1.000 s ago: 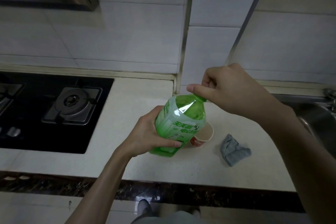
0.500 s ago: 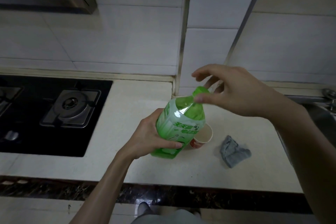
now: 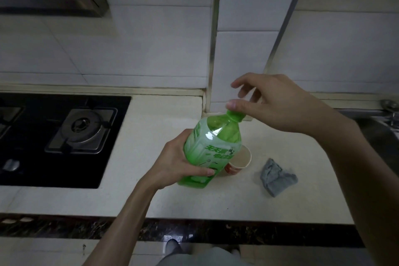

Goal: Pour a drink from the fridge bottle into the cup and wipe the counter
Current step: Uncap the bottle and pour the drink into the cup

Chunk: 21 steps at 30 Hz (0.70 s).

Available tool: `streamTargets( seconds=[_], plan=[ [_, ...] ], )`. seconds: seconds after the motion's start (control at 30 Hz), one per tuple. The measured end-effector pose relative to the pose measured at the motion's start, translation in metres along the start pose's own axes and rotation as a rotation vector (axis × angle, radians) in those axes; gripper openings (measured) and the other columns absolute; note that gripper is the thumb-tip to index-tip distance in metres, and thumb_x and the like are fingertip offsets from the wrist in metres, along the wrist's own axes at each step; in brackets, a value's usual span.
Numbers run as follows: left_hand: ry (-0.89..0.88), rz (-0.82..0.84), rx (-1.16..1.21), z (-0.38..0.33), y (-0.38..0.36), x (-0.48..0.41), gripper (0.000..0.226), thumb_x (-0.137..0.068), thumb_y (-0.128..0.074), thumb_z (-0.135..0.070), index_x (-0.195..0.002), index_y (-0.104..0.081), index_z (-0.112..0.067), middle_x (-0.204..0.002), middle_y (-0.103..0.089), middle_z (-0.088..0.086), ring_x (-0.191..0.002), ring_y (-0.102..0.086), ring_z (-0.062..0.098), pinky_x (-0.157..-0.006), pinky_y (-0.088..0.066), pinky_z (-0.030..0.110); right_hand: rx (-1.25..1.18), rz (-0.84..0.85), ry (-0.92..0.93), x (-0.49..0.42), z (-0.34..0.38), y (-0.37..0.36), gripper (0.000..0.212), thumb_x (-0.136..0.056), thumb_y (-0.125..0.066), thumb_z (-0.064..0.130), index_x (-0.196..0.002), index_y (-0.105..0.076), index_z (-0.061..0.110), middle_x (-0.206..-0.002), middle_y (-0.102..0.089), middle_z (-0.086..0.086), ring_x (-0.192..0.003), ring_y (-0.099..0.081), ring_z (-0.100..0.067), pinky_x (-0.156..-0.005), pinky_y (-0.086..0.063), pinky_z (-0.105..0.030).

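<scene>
Head view: the green bottle (image 3: 212, 149) leans toward the right fingers (image 3: 232, 105), its base at the tabletop (image 3: 172, 201). The left hand (image 3: 177, 164) wraps its body, fingers curled round the label. The right hand (image 3: 276, 103) pinches the cap (image 3: 235, 116), with the thumb on the near side, curled fingers behind, and the index lifted free.

A second ago that hand was bunched tight over the cap. Half a second ago it had opened and spread, and now it has taken a fresh hold. I read this as one more stroke of unscrewing. The cap is still seated, so pouring has not begun.

The bottle's shoulder looks clear. How much drink sits lower down is hard to tell through the label.

The paper cup (image 3: 239, 162) stands just beyond the left fingertips, touching or nearly touching the bottle. What shows of its inside looks empty. A grey cloth (image 3: 277, 177) lies crumpled below the right fingers, apart from the cup, still unused.
</scene>
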State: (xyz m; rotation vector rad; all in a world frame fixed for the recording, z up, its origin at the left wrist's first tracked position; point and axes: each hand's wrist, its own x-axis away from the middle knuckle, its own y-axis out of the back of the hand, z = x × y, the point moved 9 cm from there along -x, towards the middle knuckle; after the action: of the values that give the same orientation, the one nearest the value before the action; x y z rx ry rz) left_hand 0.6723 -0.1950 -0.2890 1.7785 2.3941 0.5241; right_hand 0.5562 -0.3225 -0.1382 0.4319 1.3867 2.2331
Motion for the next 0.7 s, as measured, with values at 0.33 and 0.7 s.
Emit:
streamTargets(
  seconds=[0.33, 0.7],
  plan=[
    [0.028, 0.02, -0.076, 0.007, 0.003, -0.004, 0.082, -0.051, -0.096, -0.026, -0.122, -0.055, -0.03, -0.107, -0.068, -0.012, -0.1, -0.065, 0.002, -0.083, -0.059, 0.03, -0.131, 0.072, 0.115, 0.003, -0.011, -0.022, 0.023, -0.085, -0.072, 0.023, -0.105, -0.065, 0.032, -0.087, -0.054, 0.021, -0.074, -0.057, -0.003, -0.063, -0.043, -0.012],
    [0.1, 0.065, -0.136, 0.037, 0.001, -0.011, 0.083, -0.049, -0.096, -0.03, -0.121, -0.055, -0.033, -0.106, -0.068, -0.013, -0.1, -0.066, 0.004, -0.086, -0.059, 0.035, -0.357, -0.088, 0.054, 0.002, -0.053, -0.036, 0.013, -0.085, -0.072, 0.021, -0.096, -0.065, 0.025, -0.082, -0.06, 0.031, -0.075, -0.056, -0.002, -0.067, -0.043, -0.008]
  ],
)
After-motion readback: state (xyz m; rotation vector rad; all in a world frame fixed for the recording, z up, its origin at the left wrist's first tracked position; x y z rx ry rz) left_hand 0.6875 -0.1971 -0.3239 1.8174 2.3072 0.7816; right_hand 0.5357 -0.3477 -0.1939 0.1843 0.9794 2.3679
